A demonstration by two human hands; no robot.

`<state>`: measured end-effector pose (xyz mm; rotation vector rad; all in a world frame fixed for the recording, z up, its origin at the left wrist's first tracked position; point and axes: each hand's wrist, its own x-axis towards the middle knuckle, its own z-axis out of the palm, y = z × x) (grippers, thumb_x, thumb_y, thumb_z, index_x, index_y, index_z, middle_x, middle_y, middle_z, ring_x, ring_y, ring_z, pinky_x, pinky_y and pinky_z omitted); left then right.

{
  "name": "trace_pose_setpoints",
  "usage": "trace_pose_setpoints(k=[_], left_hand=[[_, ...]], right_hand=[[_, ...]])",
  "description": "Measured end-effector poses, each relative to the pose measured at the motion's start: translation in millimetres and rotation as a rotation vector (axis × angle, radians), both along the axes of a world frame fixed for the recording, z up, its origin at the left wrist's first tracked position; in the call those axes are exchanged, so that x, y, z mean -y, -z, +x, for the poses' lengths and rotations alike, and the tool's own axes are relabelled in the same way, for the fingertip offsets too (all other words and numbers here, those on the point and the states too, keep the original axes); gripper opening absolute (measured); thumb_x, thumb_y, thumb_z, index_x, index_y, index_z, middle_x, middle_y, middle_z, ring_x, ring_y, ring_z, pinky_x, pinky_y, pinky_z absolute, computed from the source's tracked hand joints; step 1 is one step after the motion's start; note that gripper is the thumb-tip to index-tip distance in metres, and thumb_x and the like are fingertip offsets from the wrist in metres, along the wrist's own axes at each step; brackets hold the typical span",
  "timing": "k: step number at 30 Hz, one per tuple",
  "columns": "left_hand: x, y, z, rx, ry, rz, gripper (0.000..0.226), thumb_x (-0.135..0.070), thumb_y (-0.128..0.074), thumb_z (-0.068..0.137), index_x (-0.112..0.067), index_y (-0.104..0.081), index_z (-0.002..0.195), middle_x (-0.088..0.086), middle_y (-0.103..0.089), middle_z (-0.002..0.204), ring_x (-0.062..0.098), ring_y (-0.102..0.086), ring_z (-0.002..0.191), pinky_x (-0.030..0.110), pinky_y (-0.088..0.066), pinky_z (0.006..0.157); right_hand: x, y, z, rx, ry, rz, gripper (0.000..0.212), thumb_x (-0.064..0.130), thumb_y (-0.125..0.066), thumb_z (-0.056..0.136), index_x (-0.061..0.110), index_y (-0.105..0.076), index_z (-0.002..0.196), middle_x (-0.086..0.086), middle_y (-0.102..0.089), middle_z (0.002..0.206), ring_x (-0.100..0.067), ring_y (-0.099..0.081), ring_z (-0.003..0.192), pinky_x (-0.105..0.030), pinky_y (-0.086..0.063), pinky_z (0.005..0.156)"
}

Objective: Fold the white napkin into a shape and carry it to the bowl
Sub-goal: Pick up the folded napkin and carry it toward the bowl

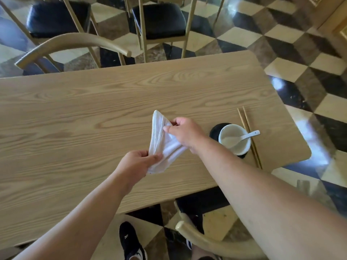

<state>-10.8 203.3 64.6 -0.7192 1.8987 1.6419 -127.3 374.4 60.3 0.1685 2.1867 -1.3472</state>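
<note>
Napkin (163, 139): pleated, lifted over the table (75, 109) | Your left hand (137, 163) pinches its lower end; your right hand (185, 133) pinches mid-fold | Done: folding seems mostly complete | Left: carry it to the bowl (234, 138), near your right.

Soft daylight fills the room. White glare flares off the glossy floor tiles (308, 128), far right of the fingers. Wide-angle bending curves the table (75, 113) edges; motion blur smears the corners.
</note>
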Motion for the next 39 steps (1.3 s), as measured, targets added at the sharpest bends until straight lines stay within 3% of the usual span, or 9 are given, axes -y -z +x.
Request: trace_pose_setpoints(k=[4, 7, 14, 20, 25, 28, 32, 36, 39], left_hand=[[-33, -6, -14, -0.018, 0.038, -0.006, 0.029, -0.043, -0.081, 0.088, -0.015, -0.083, 0.096, 0.0, -0.075, 0.08, 0.013, -0.058, 0.065, 0.028, -0.046, 0.063], [-55, -17, -25, -0.024, 0.041, -0.005, 0.026, -0.042, -0.081, 0.089, -0.016, -0.083, 0.092, -0.001, -0.074, 0.076, 0.015, -0.058, 0.069, 0.028, -0.049, 0.062], [-90, -35, -48, -0.061, 0.057, -0.017, 0.018, -0.044, -0.082, 0.088, -0.025, -0.085, 0.085, -0.005, -0.076, 0.075, 0.016, -0.059, 0.067, 0.03, -0.051, 0.066], [-121, -54, -64, -0.09, 0.066, 0.006, 0.018, -0.039, -0.081, 0.09, -0.023, -0.084, 0.082, -0.006, -0.077, 0.075, 0.01, -0.061, 0.062, 0.028, -0.052, 0.065], [-155, -69, -76, -0.109, 0.085, 0.065, 0.017, -0.037, -0.079, 0.092, -0.021, -0.083, 0.089, -0.006, -0.079, 0.079, 0.005, -0.065, 0.063, 0.024, -0.054, 0.063], [-178, -77, -84, -0.116, 0.088, 0.104, 0.018, -0.036, -0.08, 0.092, -0.018, -0.083, 0.092, -0.004, -0.08, 0.081, 0.006, -0.068, 0.064, 0.022, -0.056, 0.061], [-214, -83, -95, -0.114, 0.078, 0.125, 0.021, -0.036, -0.082, 0.091, -0.015, -0.084, 0.094, 0.001, -0.082, 0.085, 0.01, -0.067, 0.068, 0.024, -0.058, 0.064], [-250, -82, -107, -0.112, 0.102, 0.12, 0.023, -0.037, -0.081, 0.091, -0.015, -0.084, 0.094, -0.001, -0.082, 0.085, 0.011, -0.068, 0.07, 0.024, -0.055, 0.064], [-275, -81, -111, -0.119, 0.126, 0.115, 0.024, -0.038, -0.08, 0.092, -0.014, -0.083, 0.096, -0.001, -0.083, 0.088, 0.009, -0.07, 0.073, 0.023, -0.056, 0.066]], right_hand=[[-33, -9, -10, -0.025, 0.05, -0.01, 0.022, 0.04, -0.079, 0.076, 0.022, -0.076, 0.09, -0.003, -0.081, 0.096, -0.029, -0.075, 0.097, -0.043, -0.058, 0.091], [-59, -17, -17, -0.023, 0.077, -0.04, 0.014, 0.036, -0.078, 0.083, 0.024, -0.075, 0.089, 0.0, -0.078, 0.091, -0.023, -0.071, 0.086, -0.036, -0.054, 0.08], [-106, -38, -26, 0.004, 0.097, -0.024, 0.034, 0.048, -0.073, 0.073, 0.022, -0.078, 0.094, -0.007, -0.08, 0.104, -0.031, -0.075, 0.103, -0.051, -0.058, 0.098], [-137, -55, -34, -0.008, 0.139, -0.014, 0.045, 0.051, -0.074, 0.069, 0.015, -0.076, 0.095, -0.014, -0.079, 0.107, -0.036, -0.075, 0.103, -0.047, -0.058, 0.093], [-171, -75, -41, -0.039, 0.165, -0.032, 0.018, 0.035, -0.075, 0.091, 0.018, -0.075, 0.093, -0.009, -0.079, 0.099, -0.029, -0.075, 0.09, -0.038, -0.057, 0.079], [-192, -83, -46, -0.053, 0.2, -0.052, 0.024, 0.034, -0.076, 0.088, 0.014, -0.076, 0.102, -0.013, -0.08, 0.103, -0.035, -0.077, 0.097, -0.048, -0.062, 0.086], [-229, -91, -53, -0.056, 0.239, -0.069, 0.021, 0.033, -0.077, 0.09, 0.017, -0.075, 0.104, -0.006, -0.081, 0.1, -0.028, -0.077, 0.092, -0.036, -0.058, 0.073], [-266, -91, -53, -0.041, 0.304, -0.107, 0.021, 0.031, -0.078, 0.088, 0.016, -0.075, 0.102, -0.01, -0.081, 0.102, -0.033, -0.078, 0.096, -0.048, -0.062, 0.087], [-292, -90, -51, -0.01, 0.331, -0.163, 0.013, 0.024, -0.075, 0.094, 0.015, -0.074, 0.104, -0.008, -0.081, 0.098, -0.025, -0.077, 0.084, -0.038, -0.062, 0.071]])
